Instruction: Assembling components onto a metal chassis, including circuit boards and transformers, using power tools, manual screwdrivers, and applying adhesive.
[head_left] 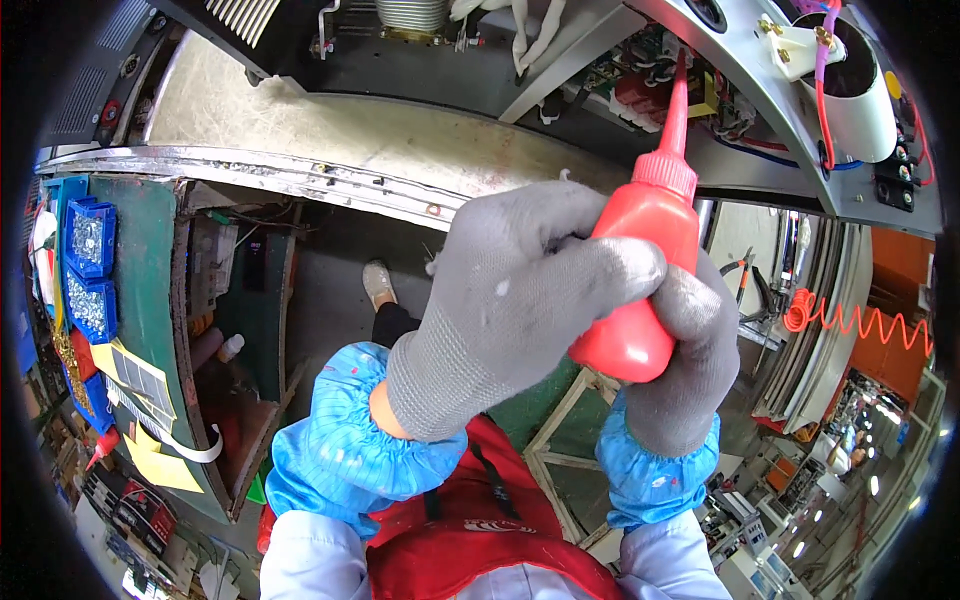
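Observation:
A red squeeze bottle [660, 225] with a ribbed collar and a long tapered nozzle is held between my two hands. My left hand [520, 285], in a grey glove, closes on the bottle's left side with the thumb across its body. From the right and below, my gloved right hand [693, 350] grips the lower part of the same bottle. Its nozzle points up and away, the tip lying in front of the circuit parts [645, 95] inside a grey metal machine housing [765, 110]. Whether the tip touches them I cannot tell.
A white cylinder [865, 115] with red wires stands on the housing at right. The pale bench top [370, 135] has a metal front edge with small screws on it. At left, blue bins [90, 235] hold small hardware. Pliers [742, 270] and a coiled orange hose [860, 318] are at right.

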